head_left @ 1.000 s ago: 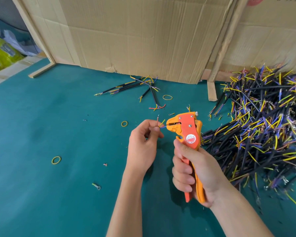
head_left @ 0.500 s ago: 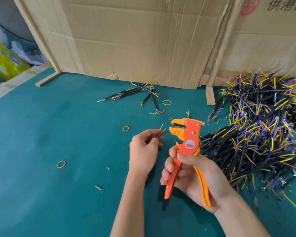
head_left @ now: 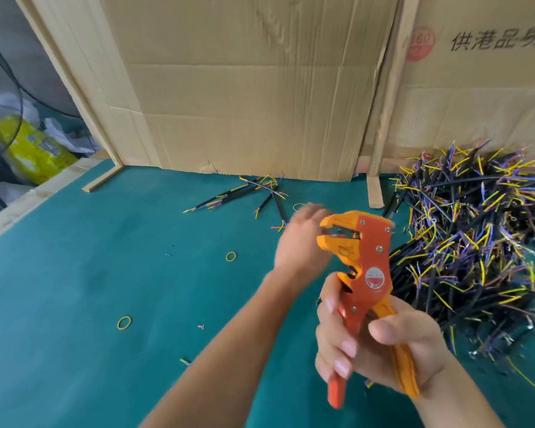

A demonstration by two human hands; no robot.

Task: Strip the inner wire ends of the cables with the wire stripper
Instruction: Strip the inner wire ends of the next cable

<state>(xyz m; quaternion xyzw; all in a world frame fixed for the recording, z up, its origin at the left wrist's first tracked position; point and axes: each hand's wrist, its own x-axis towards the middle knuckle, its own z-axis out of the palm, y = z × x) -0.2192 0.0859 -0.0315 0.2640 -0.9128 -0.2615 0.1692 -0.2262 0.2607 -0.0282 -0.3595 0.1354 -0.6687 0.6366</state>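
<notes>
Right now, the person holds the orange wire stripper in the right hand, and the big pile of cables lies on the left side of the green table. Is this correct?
Not quite. The head view shows the big pile of cables on the right side of the green table, not the left. The rest holds: the right hand grips the orange wire stripper.

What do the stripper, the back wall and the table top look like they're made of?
Stripper: seemingly matte orange plastic, with small metal-looking screws. Back wall: brown corrugated cardboard, creased and torn at the bottom edge. Table top: a dull teal covering, maybe a mat or felt; the picture leaves that open.
</notes>
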